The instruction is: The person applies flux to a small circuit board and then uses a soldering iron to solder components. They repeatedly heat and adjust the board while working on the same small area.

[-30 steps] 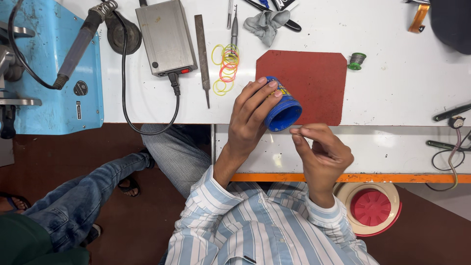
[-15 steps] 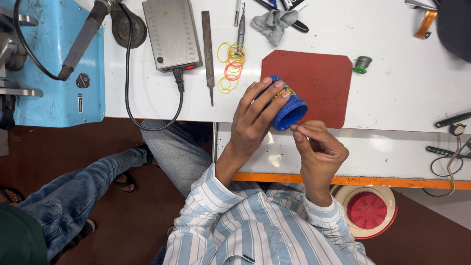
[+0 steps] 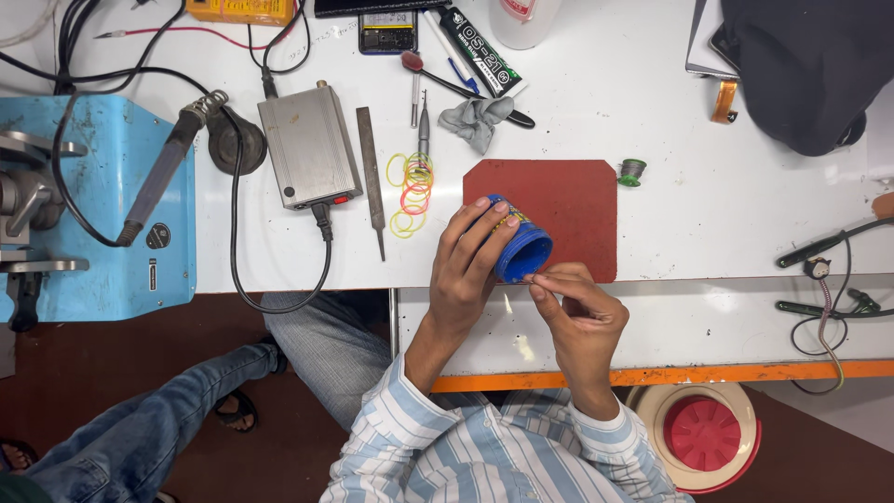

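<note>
The left hand [image 3: 470, 265] still grips the blue jar [image 3: 521, 250] over the red mat [image 3: 568, 200]; the right hand [image 3: 577, 307], fingertips pinched, has moved up to its rim.

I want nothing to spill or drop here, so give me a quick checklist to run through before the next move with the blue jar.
1. Left hand grips the blue jar: ok, fingers wrap it.
2. Jar steady: ok, tilted but held over the red mat.
3. Right hand fingertips at the jar's rim: ok, pinched together there.
4. What the fingertips pinch: cannot tell, too small.
5. Jar contents: cannot tell, inside hidden.
6. Rubber bands and file clear of the hands: ok, apart to the left.
</note>
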A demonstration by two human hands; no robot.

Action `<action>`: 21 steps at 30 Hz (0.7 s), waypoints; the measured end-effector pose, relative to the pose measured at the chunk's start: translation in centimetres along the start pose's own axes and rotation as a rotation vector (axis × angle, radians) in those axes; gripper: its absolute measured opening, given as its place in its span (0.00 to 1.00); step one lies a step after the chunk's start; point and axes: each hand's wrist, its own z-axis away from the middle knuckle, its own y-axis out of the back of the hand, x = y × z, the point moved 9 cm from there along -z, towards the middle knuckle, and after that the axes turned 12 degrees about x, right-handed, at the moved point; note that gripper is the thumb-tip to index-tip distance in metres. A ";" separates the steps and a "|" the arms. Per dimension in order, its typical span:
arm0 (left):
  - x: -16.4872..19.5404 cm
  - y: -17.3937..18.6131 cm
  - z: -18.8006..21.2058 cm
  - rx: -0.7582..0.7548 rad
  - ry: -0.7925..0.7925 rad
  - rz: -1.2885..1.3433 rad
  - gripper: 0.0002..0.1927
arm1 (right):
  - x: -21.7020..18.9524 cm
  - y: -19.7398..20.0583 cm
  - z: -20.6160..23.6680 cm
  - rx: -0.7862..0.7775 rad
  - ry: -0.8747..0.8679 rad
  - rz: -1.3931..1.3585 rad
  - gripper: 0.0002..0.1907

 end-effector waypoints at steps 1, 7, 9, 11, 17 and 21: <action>-0.1 0.0 0.0 -0.002 0.005 0.004 0.30 | 0.1 0.0 0.0 -0.004 -0.006 -0.014 0.08; -0.4 -0.3 0.3 -0.017 0.019 -0.020 0.30 | 2.1 0.8 0.2 0.023 -0.137 -0.052 0.06; -0.4 -0.2 0.2 -0.023 0.022 -0.025 0.30 | 2.7 0.8 0.2 0.018 -0.178 -0.114 0.06; -0.3 -0.2 0.0 -0.032 0.028 -0.039 0.31 | 3.4 0.7 0.1 0.005 -0.219 -0.187 0.06; -1.2 -0.8 -0.6 -0.099 0.175 -0.022 0.40 | 6.3 1.7 -0.1 0.060 -0.524 -0.510 0.06; -3.1 -1.6 0.3 -0.122 0.421 -0.022 0.45 | 6.0 4.5 -1.0 0.083 -0.490 -0.495 0.06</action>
